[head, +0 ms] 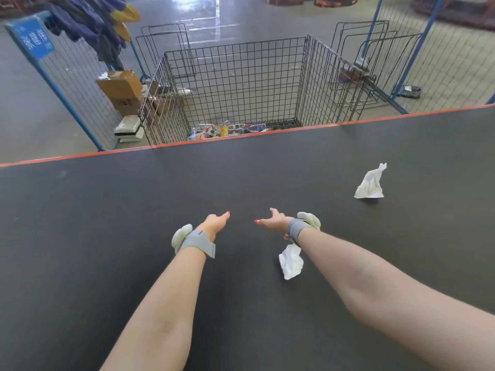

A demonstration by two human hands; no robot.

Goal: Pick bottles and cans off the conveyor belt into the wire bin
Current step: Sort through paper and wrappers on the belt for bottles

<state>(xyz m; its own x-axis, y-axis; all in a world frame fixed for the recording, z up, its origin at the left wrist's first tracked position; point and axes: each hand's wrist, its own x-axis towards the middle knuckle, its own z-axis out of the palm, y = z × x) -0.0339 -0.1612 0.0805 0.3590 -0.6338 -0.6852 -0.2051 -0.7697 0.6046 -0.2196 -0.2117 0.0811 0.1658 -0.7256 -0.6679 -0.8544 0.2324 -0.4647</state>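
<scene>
Both arms reach out flat over the black conveyor belt (107, 210), and both hands are empty. The left hand (215, 222) has its fingers loosely straight and its thumb pointing forward. The right hand (273, 219) is spread, with the thumb turned in toward the left one. The two hands are near each other but apart, and neither touches anything. No bottle or can shows on the stretch of belt in view. The only ones visible are the bottles (227, 129) heaped on their sides on the floor of the wire bin (241, 76), too jumbled to read any one long axis. That bin stands straight ahead of the hands, just past the orange far edge (241, 136) of the belt, and the left hand lines up most closely with the heap. What does lie on the belt is waste of another kind. A crumpled white paper (290, 261) sits just beside the right wrist, partly under the forearm. A second white scrap (371, 183) stands well off to the right, ahead of the right hand. Judging by this, the next pick waits on a bottle or can coming within reach, and either hand is about equally placed for a throw forward into the bin
</scene>
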